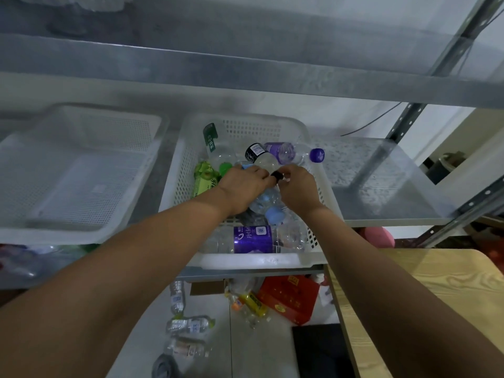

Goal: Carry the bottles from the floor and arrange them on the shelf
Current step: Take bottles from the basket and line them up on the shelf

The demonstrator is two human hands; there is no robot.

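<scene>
Metal shelf (381,186) spans the view, grey boards on slotted uprights; a second board runs above it. Two white perforated baskets sit on the shelf: the left basket (81,170) holds nothing visible, the middle basket (272,260) is loaded with plastic bottles lying at mixed angles. A wooden desk (425,301) edge shows at lower right, a red box (289,298) on the floor (261,347) below the shelf front. More clear bottles (188,324) lie loose on the floor, not yet lifted. In the basket: a purple-label bottle (253,239) against the near wall, another purple-capped bottle (291,153) resting across the far right rim, a green-wrapped bottle (203,179) at left, a pale blue-capped bottle (268,205) under the hands. Both forearms reach in over the basket. Left hand (242,186) curled, pressing down on the bottles beneath it. Right hand (297,190) closed, fingertips pinching at the small black cap (277,175) of a clear black-label bottle (263,159); the left thumb meets the same cap.
</scene>
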